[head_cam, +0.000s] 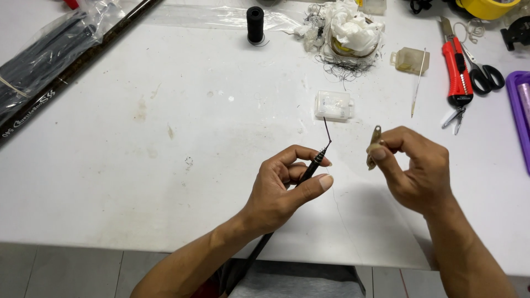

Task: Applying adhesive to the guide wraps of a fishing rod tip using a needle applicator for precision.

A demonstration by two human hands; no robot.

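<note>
Black, thin rod (309, 168) pinched near its tip in the left hand (281, 190); fingers closed round it, the shaft running down off the table (138, 165) edge toward the body. A dark whippy tip strand (327, 131) rises from the end. Judged light, stiff in the shaft, fragile at the tip; best held just below the end, as now. A fine thread (338, 207) trails down from the tip.

Right hand (414, 171) is closed on a small brass-coloured metal piece (374, 146), thumb and fingertips. Judged small, hard, easily dropped.

Containers: clear plastic box (334, 105) above the hands, contents pale, unclear. Further right, yellowish box (411, 59), contents not readable. Purple tray (516, 110) at right edge.
</note>
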